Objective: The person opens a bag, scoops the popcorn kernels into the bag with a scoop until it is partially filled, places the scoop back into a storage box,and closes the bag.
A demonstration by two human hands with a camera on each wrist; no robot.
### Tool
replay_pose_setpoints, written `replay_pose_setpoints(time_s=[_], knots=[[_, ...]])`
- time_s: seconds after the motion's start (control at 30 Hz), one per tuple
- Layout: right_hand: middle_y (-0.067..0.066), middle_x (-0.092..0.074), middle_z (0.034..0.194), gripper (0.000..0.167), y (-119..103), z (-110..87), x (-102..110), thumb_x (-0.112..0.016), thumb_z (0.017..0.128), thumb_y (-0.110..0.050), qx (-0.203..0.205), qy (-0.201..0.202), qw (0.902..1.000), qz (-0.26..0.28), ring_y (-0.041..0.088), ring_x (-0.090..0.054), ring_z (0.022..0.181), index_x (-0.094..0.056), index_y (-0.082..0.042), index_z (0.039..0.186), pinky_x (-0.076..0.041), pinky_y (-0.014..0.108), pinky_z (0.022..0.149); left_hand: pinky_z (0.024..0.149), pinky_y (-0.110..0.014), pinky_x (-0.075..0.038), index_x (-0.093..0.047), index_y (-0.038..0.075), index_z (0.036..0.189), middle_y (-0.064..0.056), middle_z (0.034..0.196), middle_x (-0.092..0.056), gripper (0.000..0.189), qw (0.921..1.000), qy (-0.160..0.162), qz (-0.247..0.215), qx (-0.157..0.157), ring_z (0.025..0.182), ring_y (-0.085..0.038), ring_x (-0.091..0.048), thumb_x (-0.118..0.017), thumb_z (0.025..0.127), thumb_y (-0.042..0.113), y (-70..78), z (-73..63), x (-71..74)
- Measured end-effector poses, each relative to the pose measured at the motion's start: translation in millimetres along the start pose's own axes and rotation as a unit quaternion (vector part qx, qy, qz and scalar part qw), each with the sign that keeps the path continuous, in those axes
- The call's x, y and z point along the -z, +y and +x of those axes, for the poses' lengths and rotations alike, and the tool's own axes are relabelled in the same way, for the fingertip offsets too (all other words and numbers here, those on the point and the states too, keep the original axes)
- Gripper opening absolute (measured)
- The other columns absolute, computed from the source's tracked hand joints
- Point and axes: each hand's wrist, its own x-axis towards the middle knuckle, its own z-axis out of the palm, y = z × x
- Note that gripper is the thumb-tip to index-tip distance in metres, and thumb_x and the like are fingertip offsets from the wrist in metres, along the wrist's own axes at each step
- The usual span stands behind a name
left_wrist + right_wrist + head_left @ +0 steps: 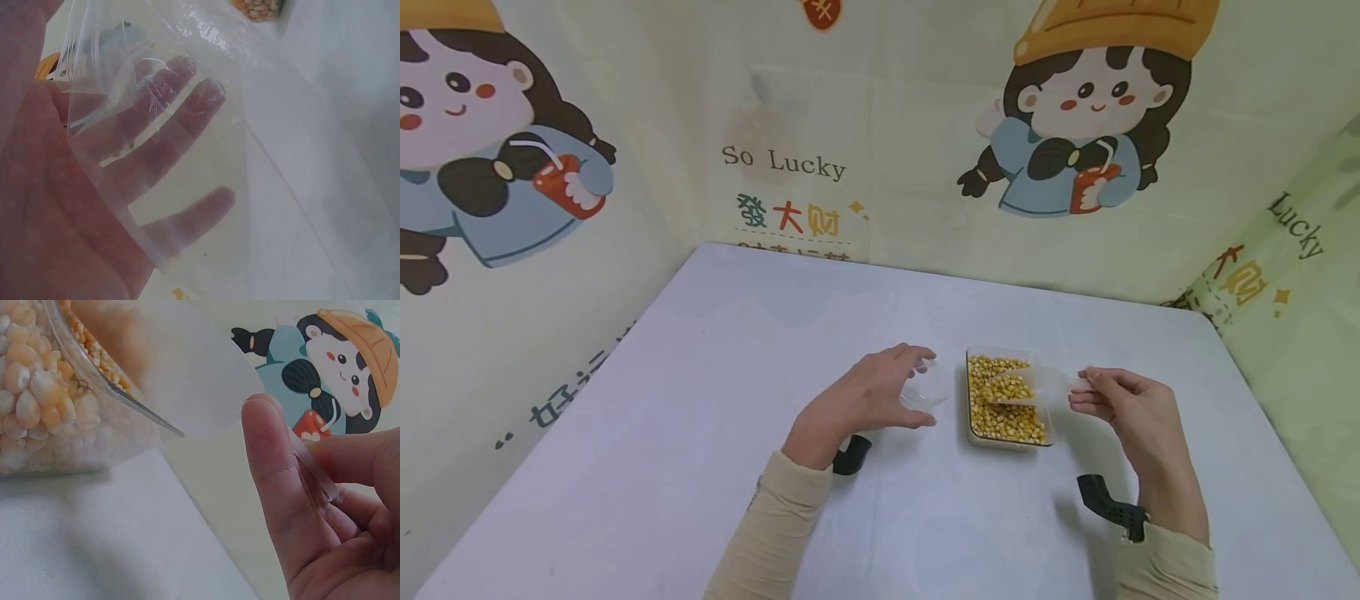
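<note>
My left hand (865, 396) holds a clear plastic bag (925, 390), thumb and fingers spread in a wide curve about it. Through the film of the bag (300, 156), several fingertips show in the left wrist view. To the right stands a clear rectangular container (1009, 446) of yellow corn kernels (992, 423). A translucent scoop (1048, 386) lies with its bowl in the container, loaded with kernels. Its handle is pinched between the thumb and fingers of my right hand (1138, 417). In the right wrist view, the scoop (194, 375) slants over the container's rim.
The white table (700, 417) extends around the container, with a printed cloth (910, 183) rising behind and beside it. Black curved mounts sit at both wrists, one by the left sleeve (852, 456) and one by the right (1101, 498).
</note>
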Motion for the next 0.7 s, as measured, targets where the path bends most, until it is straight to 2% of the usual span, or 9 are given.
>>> replay_pose_setpoints(time_s=[0.3, 0.5, 0.7], knots=[[-0.002, -0.075, 0.088, 0.016, 0.1, -0.9, -1.0, -0.064, 0.097, -0.020, -0.002, -0.002, 0.9997, 0.026, 0.015, -0.075, 0.073, -0.067, -0.006, 0.104, -0.060, 0.028, 0.070, 0.111, -0.043, -0.040, -0.039, 0.015, 0.149, 0.000, 0.133, -0.062, 0.084, 0.9999, -0.005, 0.004, 0.008, 0.126, -0.022, -0.054, -0.079, 0.081, 0.043, 0.2, 2.4, -2.2], [-0.001, -0.075, 0.090, 0.011, 0.7, -1.3, -0.5, -0.064, 0.097, -0.018, -0.001, -0.007, 0.9990, 0.045, 0.015, -0.075, 0.074, -0.070, -0.009, 0.100, -0.060, 0.028, 0.071, 0.110, -0.039, -0.042, -0.041, 0.015, 0.148, 0.001, 0.134, -0.061, 0.082, 0.9999, -0.009, -0.010, 0.007, 0.128, -0.020, -0.054, -0.080, 0.081, 0.042, -0.6, 2.7, -4.3], [-0.001, -0.075, 0.092, 0.012, -0.9, -1.5, -1.4, -0.064, 0.096, -0.017, 0.006, -0.008, 0.9982, 0.058, 0.015, -0.075, 0.074, -0.069, -0.007, 0.101, -0.060, 0.028, 0.071, 0.109, -0.039, -0.042, -0.044, 0.015, 0.145, 0.001, 0.134, -0.061, 0.079, 1.0000, -0.007, -0.005, -0.004, 0.125, -0.018, -0.056, -0.080, 0.081, 0.042, -1.0, 3.8, -5.1]])
